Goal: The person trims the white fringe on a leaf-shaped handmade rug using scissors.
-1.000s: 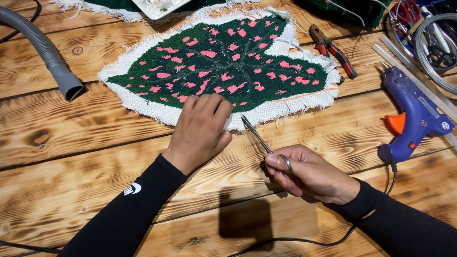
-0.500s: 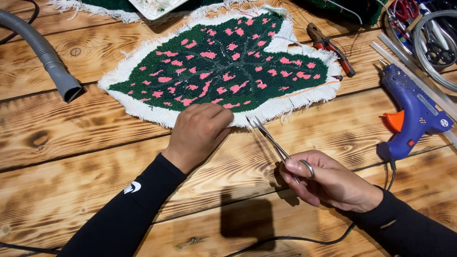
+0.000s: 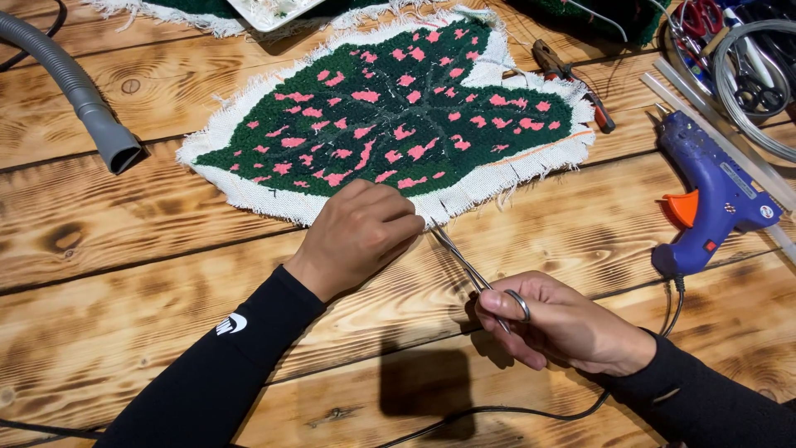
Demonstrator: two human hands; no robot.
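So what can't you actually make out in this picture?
- Scissors tips: hidden under the left hand, head view.
- Rug's near white edge: partly covered by that hand.
- Scissor handles: wrapped by the right hand.
- Grey hose: cut off at the left edge.
- Tools at top right: cut off, too cluttered to tell.

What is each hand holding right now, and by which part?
The right hand holds small scissors by the finger loops. The left hand grips nothing clearly; it presses on the near white edge of the leaf-shaped rug.
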